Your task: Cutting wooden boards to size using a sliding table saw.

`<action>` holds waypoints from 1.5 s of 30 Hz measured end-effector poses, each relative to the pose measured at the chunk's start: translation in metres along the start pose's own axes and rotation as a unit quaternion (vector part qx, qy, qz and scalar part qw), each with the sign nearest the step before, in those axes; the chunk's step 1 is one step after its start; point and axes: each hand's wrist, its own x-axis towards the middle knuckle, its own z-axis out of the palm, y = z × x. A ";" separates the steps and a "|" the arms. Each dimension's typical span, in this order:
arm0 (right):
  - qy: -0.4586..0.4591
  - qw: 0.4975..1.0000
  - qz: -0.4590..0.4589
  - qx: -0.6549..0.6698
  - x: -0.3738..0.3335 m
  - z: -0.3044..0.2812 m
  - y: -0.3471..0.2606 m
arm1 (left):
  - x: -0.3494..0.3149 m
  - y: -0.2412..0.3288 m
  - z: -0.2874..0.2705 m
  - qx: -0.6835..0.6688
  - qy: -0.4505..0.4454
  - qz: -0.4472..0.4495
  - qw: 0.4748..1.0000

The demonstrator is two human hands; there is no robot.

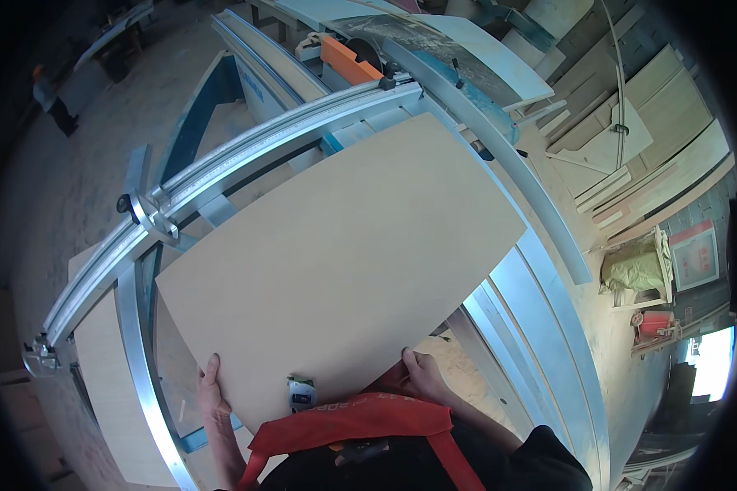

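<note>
A large tan wooden board (344, 245) lies slanted across the frame of a sliding table saw. My left hand (211, 393) grips its left edge close to me, thumb up along the edge and the other fingers hidden behind or below. At the near edge, my right hand (422, 374) holds the board with the thumb at the rim; its remaining fingers are mostly out of sight. Between the two hands a small tape measure (302, 394) rests on the board, just in front of my red apron (352, 413).
A silver crosscut fence (246, 147) with a stop (151, 217) runs beyond the board. An orange guard (350, 60) stands at the far side. Metal rails (540, 319) lie to the right. Boards lean at the right wall (663, 131). Another person (53, 102) is far left.
</note>
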 end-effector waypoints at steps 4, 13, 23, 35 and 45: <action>0.003 1.000 -0.021 -0.003 0.018 -0.019 0.001 | 0.017 0.002 0.014 0.007 0.004 -0.011 1.000; 0.022 0.998 -0.058 0.017 0.022 -0.038 -0.028 | 0.005 0.004 0.044 -0.023 0.012 0.012 1.000; 0.016 0.997 -0.071 -0.019 0.032 -0.054 -0.015 | -0.003 -0.004 0.049 -0.090 0.003 0.037 0.995; 0.001 0.996 -0.088 -0.032 0.055 -0.010 -0.037 | 0.050 0.039 0.021 -0.122 -0.012 0.001 0.992; 0.027 0.997 -0.065 0.014 0.029 0.042 -0.041 | 0.074 0.070 -0.007 -0.076 -0.039 -0.009 0.996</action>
